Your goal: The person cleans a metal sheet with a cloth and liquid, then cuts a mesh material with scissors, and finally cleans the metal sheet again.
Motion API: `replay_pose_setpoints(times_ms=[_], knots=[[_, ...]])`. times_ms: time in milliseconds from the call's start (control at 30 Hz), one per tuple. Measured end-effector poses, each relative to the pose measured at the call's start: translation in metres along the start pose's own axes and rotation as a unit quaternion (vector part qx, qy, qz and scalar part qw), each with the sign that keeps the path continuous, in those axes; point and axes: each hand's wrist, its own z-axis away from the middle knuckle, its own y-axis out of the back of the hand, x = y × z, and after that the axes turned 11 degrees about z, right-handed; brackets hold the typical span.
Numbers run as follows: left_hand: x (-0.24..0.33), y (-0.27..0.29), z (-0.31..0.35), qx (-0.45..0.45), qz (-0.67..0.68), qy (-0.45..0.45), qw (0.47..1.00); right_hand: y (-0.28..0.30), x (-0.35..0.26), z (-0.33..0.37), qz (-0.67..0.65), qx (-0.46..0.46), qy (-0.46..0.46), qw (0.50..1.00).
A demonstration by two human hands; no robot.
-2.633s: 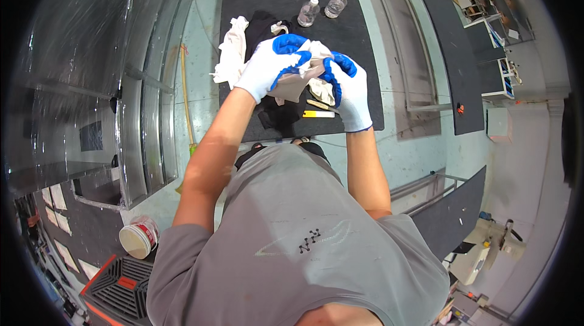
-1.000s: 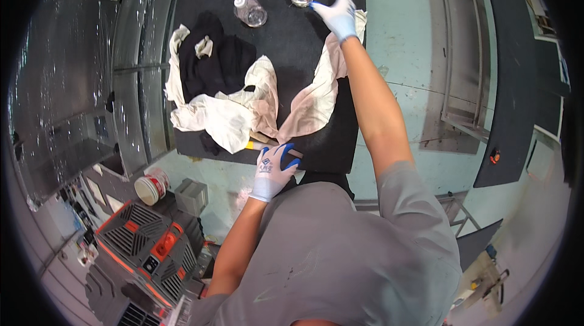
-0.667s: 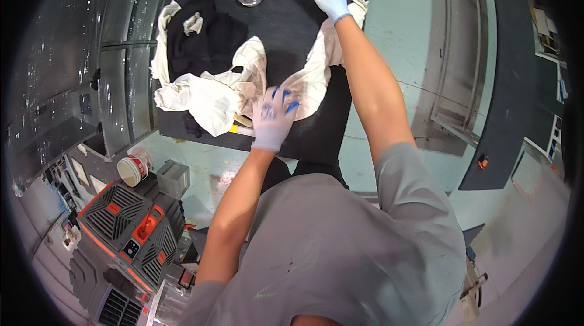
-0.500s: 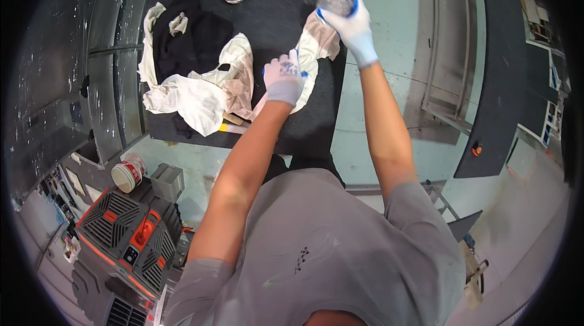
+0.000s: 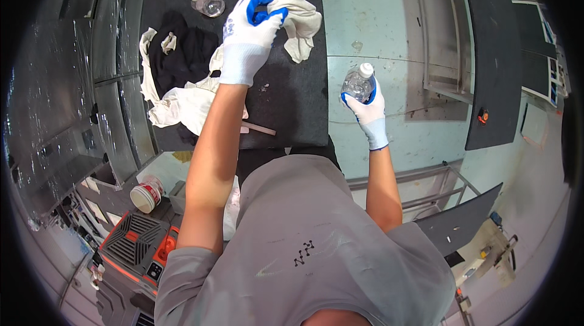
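Observation:
My left hand, in a white glove with a blue palm, is raised over the black table. Its curled fingers grip a white cloth, which hangs to the right of them. Off the table's right edge, my right hand, gloved alike, is wrapped round a clear plastic bottle with a white cap, held upright. A second clear bottle lies or leans on the table beyond my left hand. Left of my forearm are a black cloth and a crumpled white cloth, partly covered by my arm.
A short pale stick lies near the table's front edge. A white bucket and a black box with orange trim stand at lower left. Wrapped panels line the left; a dark board stands at right.
My left hand has lifted the white cloth off the table, moving up and left. My right hand has brought the bottle nearer and right, away from the table.

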Motion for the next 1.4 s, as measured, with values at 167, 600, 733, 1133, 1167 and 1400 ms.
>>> replay_pose_setpoints(times_ms=[167,600,733,1133,1167,1400], knots=[[-0.047,0.034,0.055,0.003,-0.157,-0.085,0.984,-0.004,-0.028,0.023,0.193,-0.036,0.036,0.980],[-0.192,0.234,0.299,0.107,-0.067,0.215,0.968,-0.061,-0.148,0.011,0.669,-0.136,0.082,0.726],[-0.234,0.289,0.314,0.174,-0.058,0.251,0.951,-0.086,-0.186,-0.005,0.761,-0.151,0.134,0.617],[-0.291,0.326,0.291,0.263,-0.231,0.183,0.919,-0.103,-0.229,0.002,0.819,-0.118,0.177,0.533],[-0.294,0.326,0.287,0.268,-0.232,0.184,0.917,-0.104,-0.227,0.009,0.811,-0.135,0.173,0.542],[-0.299,0.328,0.271,0.286,-0.248,0.225,0.898,-0.118,-0.221,0.021,0.809,-0.110,0.183,0.548]])
